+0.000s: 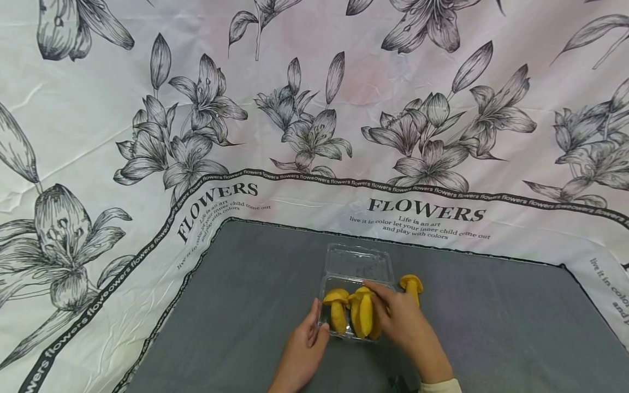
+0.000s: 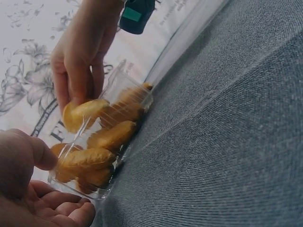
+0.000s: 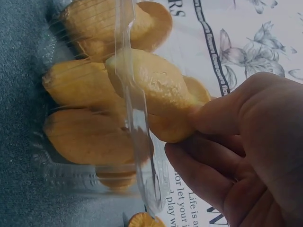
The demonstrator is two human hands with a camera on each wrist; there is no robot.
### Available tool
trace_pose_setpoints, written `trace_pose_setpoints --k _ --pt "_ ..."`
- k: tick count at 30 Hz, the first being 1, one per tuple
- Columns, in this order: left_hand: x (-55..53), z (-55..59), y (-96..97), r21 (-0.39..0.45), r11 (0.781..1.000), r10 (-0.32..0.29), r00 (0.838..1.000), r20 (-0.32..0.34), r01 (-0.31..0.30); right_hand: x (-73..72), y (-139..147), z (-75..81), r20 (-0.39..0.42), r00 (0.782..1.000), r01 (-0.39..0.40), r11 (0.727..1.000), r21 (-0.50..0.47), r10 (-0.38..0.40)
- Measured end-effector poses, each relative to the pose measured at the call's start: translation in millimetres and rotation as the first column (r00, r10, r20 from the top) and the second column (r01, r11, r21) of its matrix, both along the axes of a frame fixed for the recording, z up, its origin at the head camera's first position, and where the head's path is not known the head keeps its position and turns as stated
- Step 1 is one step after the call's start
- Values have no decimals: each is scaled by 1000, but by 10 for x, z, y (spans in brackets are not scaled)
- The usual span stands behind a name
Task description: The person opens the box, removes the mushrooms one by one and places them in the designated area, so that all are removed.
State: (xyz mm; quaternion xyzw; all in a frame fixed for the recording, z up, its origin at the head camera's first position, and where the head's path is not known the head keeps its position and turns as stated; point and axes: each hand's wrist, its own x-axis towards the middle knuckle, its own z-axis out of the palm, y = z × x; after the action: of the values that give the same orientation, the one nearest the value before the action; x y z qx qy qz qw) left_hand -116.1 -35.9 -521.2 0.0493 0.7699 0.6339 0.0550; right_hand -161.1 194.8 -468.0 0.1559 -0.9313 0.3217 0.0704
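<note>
Left hand (image 1: 306,345) grips the left edge of a clear plastic clamshell (image 1: 358,263) containing yellow mushrooms (image 1: 338,317); right hand (image 1: 405,325) pinches another mushroom (image 3: 161,80) at its opening. One stray mushroom (image 1: 411,285) lies right.

In the head view, soft, even light is spread over the backdrop (image 1: 304,33), while the grey cloth (image 1: 265,273) is rendered darker. Small glints are caught on the clear box (image 1: 358,262). In the left wrist view, the backdrop is blurred at upper left. In the right wrist view, the right hand (image 3: 255,142) is partly shaded, and pale glare is seen along the box's rim (image 3: 135,99) at centre.
</note>
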Motion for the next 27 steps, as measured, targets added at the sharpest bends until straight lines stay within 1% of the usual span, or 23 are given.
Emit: trace_pose_setpoints --k 5,10,13,17,22,27 --pt "-6 8 7 -21 1000 5 1000 -14 -6 0 38 20 25 999 33 999 7 -33" --pt "-13 2 2 -25 1000 -4 1000 -18 3 6 76 37 39 997 63 998 16 -63" --pt "-6 -1 -4 -23 1000 -9 1000 -10 9 19 95 47 13 997 71 997 17 -72" --pt "0 -5 -6 -15 1000 -14 1000 -4 14 30 124 50 -48 995 88 996 6 -87" --pt "-4 -9 -8 -2 1000 -22 1000 -6 22 31 170 45 -71 989 126 992 -6 -126" --pt "-5 -7 -8 8 1000 -30 1000 10 30 35 221 69 -86 985 149 989 -9 -149"
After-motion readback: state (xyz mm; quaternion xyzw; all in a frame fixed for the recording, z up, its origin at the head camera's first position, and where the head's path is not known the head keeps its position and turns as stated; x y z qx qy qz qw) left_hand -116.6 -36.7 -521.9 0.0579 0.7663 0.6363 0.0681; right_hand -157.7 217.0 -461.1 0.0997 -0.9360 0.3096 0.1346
